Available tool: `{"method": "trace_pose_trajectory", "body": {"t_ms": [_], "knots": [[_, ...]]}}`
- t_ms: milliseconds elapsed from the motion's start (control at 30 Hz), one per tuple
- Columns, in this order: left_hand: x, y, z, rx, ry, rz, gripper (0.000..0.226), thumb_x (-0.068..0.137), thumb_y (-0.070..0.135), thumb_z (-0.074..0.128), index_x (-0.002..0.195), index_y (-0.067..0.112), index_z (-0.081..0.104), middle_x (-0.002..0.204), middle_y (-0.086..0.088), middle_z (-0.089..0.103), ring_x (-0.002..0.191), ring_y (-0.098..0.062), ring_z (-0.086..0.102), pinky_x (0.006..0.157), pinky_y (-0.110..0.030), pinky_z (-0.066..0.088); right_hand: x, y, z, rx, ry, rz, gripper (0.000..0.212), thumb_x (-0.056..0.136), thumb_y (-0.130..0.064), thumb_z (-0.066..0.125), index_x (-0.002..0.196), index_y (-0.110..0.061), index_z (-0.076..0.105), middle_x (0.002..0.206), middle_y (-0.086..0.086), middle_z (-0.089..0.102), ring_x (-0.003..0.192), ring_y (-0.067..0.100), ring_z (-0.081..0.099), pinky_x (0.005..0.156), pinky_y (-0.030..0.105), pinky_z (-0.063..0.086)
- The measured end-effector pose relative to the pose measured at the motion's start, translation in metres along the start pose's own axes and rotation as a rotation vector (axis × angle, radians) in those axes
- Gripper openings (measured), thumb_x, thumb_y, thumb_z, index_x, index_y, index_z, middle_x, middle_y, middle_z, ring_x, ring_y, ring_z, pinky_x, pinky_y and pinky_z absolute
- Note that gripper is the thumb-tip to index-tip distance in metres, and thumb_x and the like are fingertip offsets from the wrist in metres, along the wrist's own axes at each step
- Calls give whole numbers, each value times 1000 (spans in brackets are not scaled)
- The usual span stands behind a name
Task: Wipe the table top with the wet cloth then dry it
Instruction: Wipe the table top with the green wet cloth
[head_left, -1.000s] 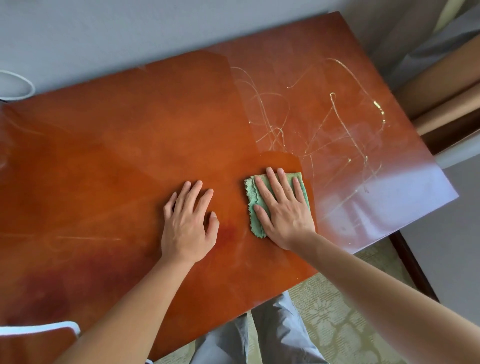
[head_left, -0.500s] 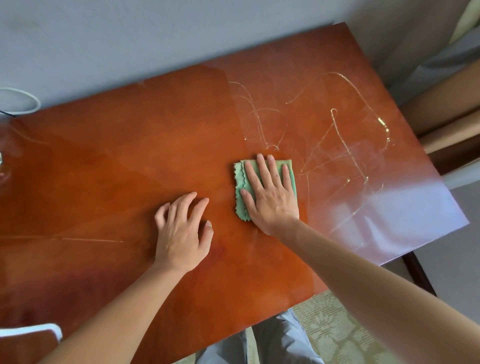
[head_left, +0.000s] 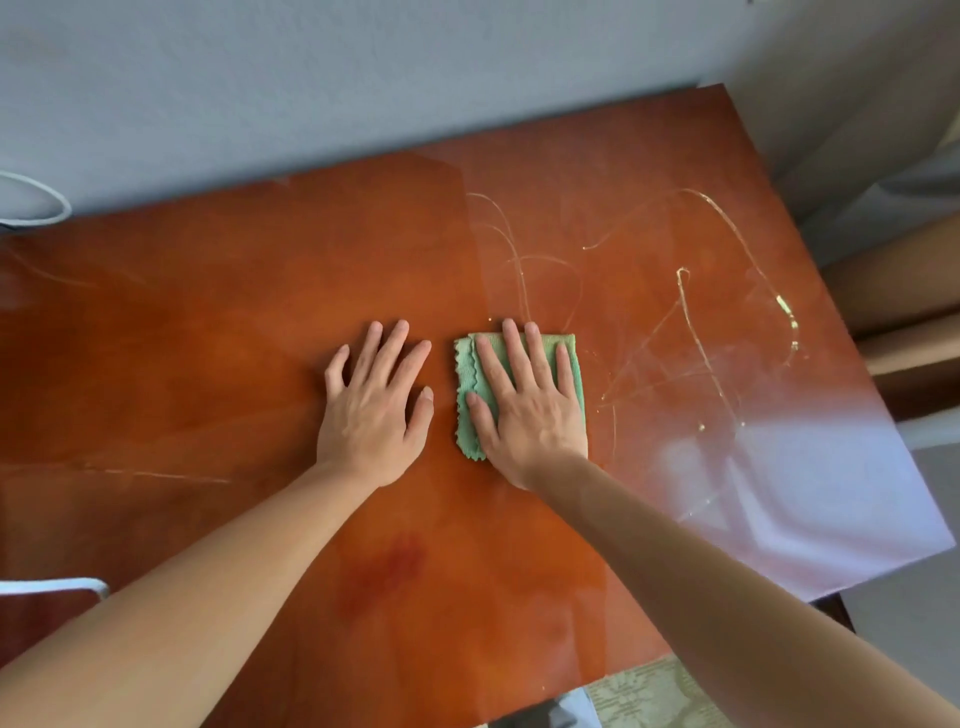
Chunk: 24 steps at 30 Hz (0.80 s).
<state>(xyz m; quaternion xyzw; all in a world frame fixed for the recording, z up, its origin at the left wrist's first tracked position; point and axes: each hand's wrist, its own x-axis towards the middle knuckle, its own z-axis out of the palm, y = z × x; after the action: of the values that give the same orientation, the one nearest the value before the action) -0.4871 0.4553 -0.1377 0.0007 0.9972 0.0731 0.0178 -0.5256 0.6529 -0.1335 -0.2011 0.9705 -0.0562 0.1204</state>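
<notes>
Head view: wet-wipe step under way. Right hand (head_left: 527, 410), fingers flat, pressing green cloth (head_left: 569, 358) at table top (head_left: 208, 374) centre; left hand (head_left: 376, 405) flat, bracing at nine o'clock. Next: sweep toward streaks (head_left: 701, 353) at three o'clock.

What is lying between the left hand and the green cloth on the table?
Nothing: in the head view only a narrow strip of bare table top separates the left hand from the green cloth.

Table top (head_left: 218, 332): glossy reddish wood, wet streaks. Cloth (head_left: 569, 358): green, soft, nubby microfibre.
</notes>
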Motion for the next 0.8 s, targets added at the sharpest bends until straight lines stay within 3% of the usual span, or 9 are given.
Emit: {"method": "trace_pose_trajectory", "body": {"t_ms": [233, 533, 800], "knots": [[0, -1, 3, -11, 30, 7, 55, 103, 44, 35, 153, 23, 44, 165, -5, 31, 155, -28, 22, 123, -55, 19, 59, 7, -14, -33, 13, -51, 68, 102, -59, 2, 163, -28, -3, 172, 3, -6, 157, 23, -15, 125, 48, -12], [-1, -1, 4, -17, 59, -8, 53, 103, 43, 40, 152, 23, 46, 165, -4, 33, 155, -26, 23, 123, -52, 18, 4, 5, -1, -11, 18, -85, 67, 105, -58, 10, 164, -26, 2, 171, 4, -3, 157, 24, -13, 126, 47, -11], [0, -2, 5, 12, 41, -8, 55, 103, 46, 35, 153, 24, 45, 165, -4, 32, 155, -26, 22, 123, -54, 19, 24, 3, -7, -19, -13, -100, 68, 104, -59, 8, 163, -28, -3, 171, 3, -7, 156, 23, -17, 124, 46, -17]]}}
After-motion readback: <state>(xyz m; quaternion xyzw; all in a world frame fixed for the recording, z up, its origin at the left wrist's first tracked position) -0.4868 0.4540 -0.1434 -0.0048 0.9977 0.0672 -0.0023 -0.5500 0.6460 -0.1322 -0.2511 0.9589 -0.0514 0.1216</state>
